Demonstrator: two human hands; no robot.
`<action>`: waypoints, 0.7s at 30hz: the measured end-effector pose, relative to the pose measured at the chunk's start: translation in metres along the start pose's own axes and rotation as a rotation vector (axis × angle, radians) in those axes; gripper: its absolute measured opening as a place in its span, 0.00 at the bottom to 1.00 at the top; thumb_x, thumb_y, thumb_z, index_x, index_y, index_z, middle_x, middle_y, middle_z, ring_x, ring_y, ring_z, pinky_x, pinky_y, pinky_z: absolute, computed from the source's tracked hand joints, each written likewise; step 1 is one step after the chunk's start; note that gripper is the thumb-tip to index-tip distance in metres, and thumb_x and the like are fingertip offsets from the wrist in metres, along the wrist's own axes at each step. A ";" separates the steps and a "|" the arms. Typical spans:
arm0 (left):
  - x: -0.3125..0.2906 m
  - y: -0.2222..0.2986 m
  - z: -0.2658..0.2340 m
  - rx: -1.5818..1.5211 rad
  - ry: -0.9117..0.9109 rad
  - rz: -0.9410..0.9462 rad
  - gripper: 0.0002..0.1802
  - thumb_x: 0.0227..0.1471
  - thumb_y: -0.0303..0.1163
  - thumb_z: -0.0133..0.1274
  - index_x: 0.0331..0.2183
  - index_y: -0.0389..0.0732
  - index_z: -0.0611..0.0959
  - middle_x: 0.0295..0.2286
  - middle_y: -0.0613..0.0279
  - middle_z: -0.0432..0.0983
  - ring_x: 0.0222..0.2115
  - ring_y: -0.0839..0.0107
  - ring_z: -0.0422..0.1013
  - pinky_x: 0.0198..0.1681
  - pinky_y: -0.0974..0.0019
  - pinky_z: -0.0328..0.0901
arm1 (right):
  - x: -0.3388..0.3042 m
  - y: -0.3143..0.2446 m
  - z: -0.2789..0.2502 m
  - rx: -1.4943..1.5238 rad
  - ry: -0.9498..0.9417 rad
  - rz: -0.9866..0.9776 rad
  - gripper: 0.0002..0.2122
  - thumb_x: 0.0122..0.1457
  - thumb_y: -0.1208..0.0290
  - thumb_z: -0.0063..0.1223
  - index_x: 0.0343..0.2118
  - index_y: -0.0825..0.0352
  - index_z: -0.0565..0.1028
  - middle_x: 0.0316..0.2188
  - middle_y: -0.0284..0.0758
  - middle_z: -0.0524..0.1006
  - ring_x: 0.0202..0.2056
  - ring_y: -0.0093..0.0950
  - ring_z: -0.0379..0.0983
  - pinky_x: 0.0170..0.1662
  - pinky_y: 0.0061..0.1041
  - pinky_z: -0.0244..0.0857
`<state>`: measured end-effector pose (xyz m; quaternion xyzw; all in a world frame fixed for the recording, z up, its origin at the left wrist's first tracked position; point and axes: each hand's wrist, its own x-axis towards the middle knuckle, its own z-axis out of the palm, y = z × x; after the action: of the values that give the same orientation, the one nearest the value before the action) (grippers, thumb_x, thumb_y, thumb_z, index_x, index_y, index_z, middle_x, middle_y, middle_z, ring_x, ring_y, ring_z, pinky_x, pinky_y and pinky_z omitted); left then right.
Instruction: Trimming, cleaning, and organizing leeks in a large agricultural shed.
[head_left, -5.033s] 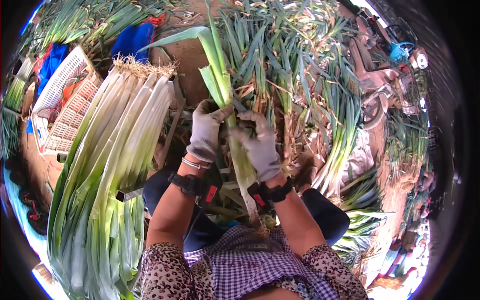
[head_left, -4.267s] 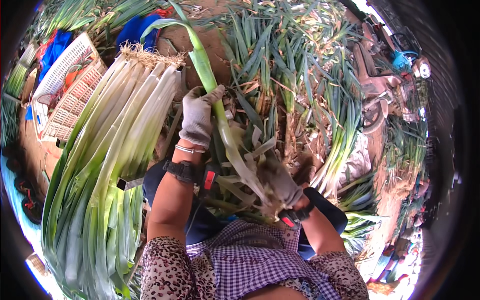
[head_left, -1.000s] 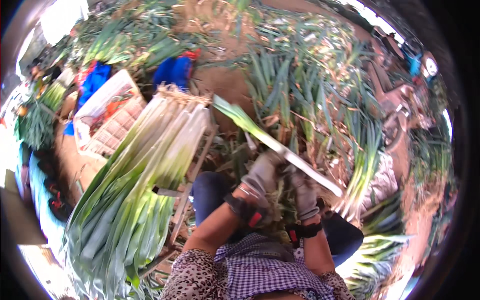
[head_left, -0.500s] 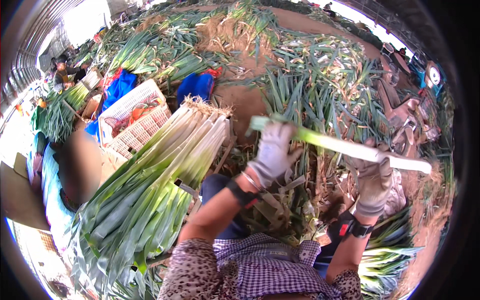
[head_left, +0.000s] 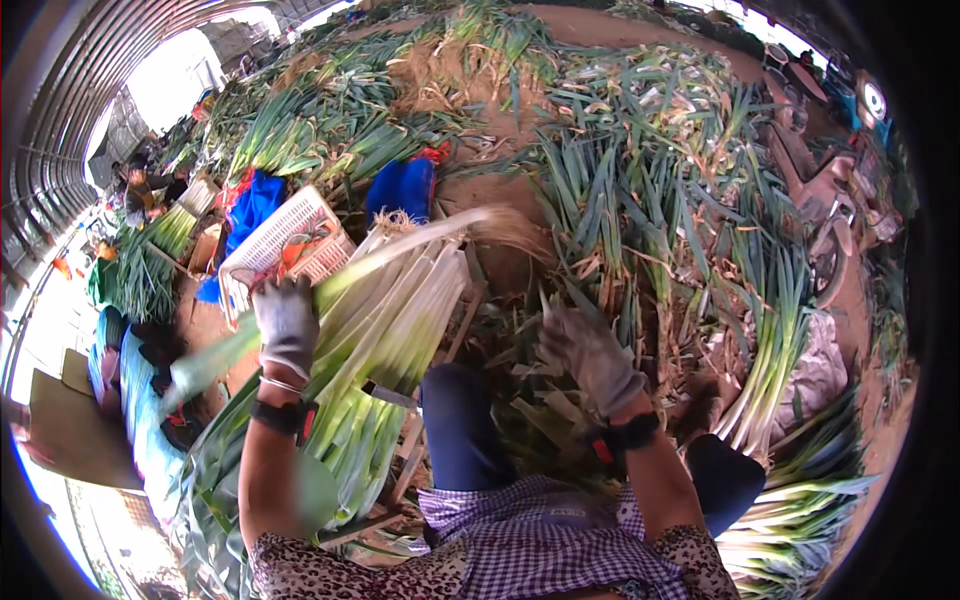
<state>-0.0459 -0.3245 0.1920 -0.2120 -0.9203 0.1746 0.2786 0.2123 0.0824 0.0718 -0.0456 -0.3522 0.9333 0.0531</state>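
My left hand (head_left: 287, 325), in a grey work glove, grips a single leek (head_left: 390, 247) over the pile at the left. The leek's white stalk and blurred roots point up to the right; its green leaves trail toward the lower left. Beneath it lies a thick stack of leeks (head_left: 425, 300), root ends away from me, on a wooden frame (head_left: 408, 462). A flat metal strip (head_left: 387, 396) sticks out at the stack's right side. My gloved right hand (head_left: 590, 355), slightly blurred, hovers empty above leaf scraps, its fingers apart.
Beyond the stack stand a pale plastic basket (head_left: 280, 235) and a blue cloth item (head_left: 400, 188). More leeks (head_left: 765, 370) lean at the right by a whitish sack (head_left: 812, 370). A motorbike (head_left: 815, 190) stands far right. Another person (head_left: 140, 190) is at the far left.
The leek, held across in front of me at the right by both hands, has swung left over the stack in my left hand. My right hand has let go and moved left.
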 end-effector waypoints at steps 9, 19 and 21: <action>-0.006 0.007 0.147 -0.238 -0.679 0.142 0.24 0.57 0.43 0.59 0.53 0.47 0.81 0.38 0.48 0.83 0.41 0.46 0.79 0.42 0.45 0.73 | -0.066 0.049 -0.187 -0.053 0.536 0.243 0.13 0.70 0.64 0.51 0.50 0.63 0.81 0.42 0.34 0.84 0.43 0.26 0.80 0.47 0.30 0.75; 0.038 0.369 0.026 -1.115 -0.531 0.486 0.27 0.55 0.35 0.60 0.57 0.48 0.80 0.43 0.47 0.80 0.45 0.45 0.77 0.46 0.47 0.72 | -0.057 0.052 -0.495 -1.168 1.127 0.124 0.15 0.63 0.60 0.58 0.46 0.64 0.82 0.39 0.39 0.83 0.39 0.36 0.78 0.43 0.34 0.72; 0.027 0.434 0.008 -1.156 -0.660 0.682 0.28 0.53 0.35 0.62 0.56 0.42 0.80 0.48 0.46 0.80 0.47 0.43 0.76 0.48 0.51 0.72 | -0.051 0.052 -0.531 -1.367 1.152 0.313 0.15 0.64 0.59 0.55 0.46 0.63 0.81 0.39 0.39 0.83 0.38 0.36 0.78 0.41 0.37 0.73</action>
<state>0.0563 0.0555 0.0072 -0.5350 -0.7843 -0.2058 -0.2374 0.3244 0.3834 -0.3577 -0.5741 -0.7382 0.3501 0.0546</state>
